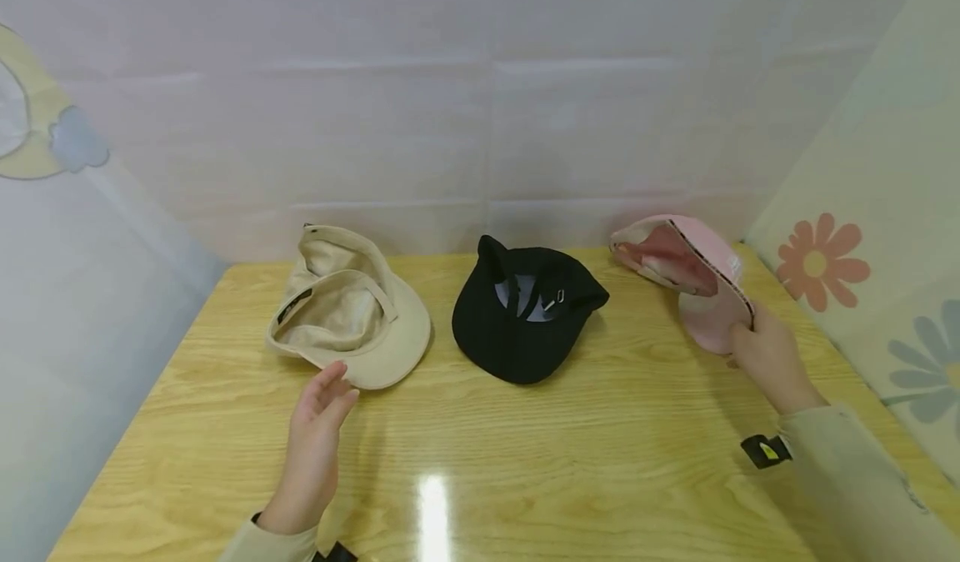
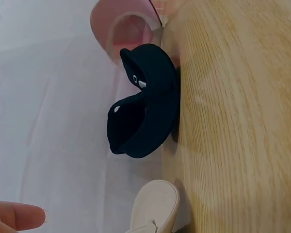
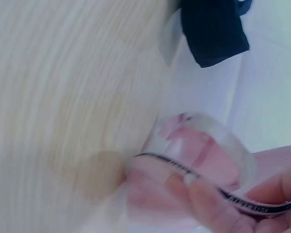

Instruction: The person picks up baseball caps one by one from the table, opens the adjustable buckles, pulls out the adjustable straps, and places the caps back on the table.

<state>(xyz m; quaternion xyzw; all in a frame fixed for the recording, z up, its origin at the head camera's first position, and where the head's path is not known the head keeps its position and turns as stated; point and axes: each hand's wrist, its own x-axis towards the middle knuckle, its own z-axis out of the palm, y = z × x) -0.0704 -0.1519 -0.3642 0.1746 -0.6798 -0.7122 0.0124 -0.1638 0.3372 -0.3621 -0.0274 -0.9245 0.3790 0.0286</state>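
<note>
On the right side of the table, my right hand (image 1: 772, 358) pinches the patterned edge of a pink cap (image 1: 708, 324), which is tilted with its inside showing. The right wrist view shows thumb and fingers on either side of the dark lettered edge of this pink cap (image 3: 148, 187). At the left lies a beige cap (image 1: 401, 328), upside down with its hollow facing up. Fingers loosely bent, my left hand (image 1: 311, 445) is at the front of its brim; whether it touches, I cannot tell. Between them sits an upturned black cap (image 1: 510, 345).
The caps are toward the back of a wooden table (image 1: 540, 470), near a pale cloth wall (image 1: 480, 128). A side wall with printed flowers (image 1: 821, 262) stands to the right, and another with a cloud print (image 1: 78, 141) to the left.
</note>
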